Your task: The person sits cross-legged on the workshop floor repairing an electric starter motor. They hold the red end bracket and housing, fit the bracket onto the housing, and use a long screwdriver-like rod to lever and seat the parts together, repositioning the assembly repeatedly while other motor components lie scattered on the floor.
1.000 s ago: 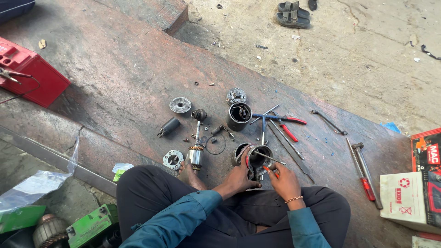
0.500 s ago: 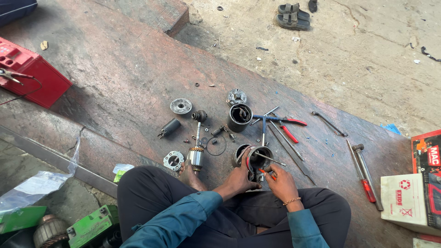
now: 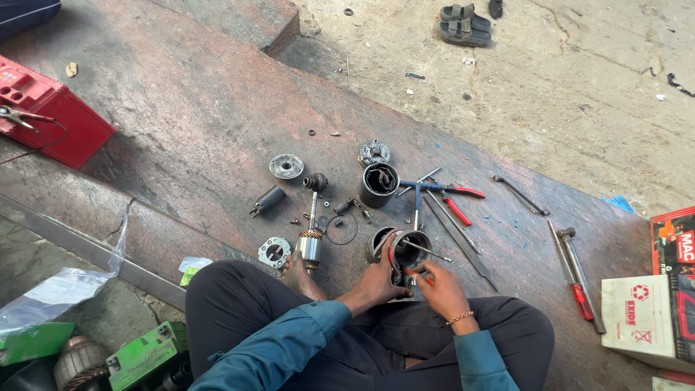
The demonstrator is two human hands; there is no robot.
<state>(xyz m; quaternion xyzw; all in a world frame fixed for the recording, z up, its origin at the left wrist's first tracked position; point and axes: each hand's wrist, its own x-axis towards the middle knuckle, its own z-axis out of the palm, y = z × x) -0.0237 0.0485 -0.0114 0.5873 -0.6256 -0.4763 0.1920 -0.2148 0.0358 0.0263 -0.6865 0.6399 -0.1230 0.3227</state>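
Right hand [image 3: 439, 288] has crept closer to the cylindrical housing [image 3: 410, 253] — little else moved.

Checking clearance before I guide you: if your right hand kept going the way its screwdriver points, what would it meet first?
Probably the round metal housing that the left hand steadies; the right hand aims up-left at it, though depth is unclear.
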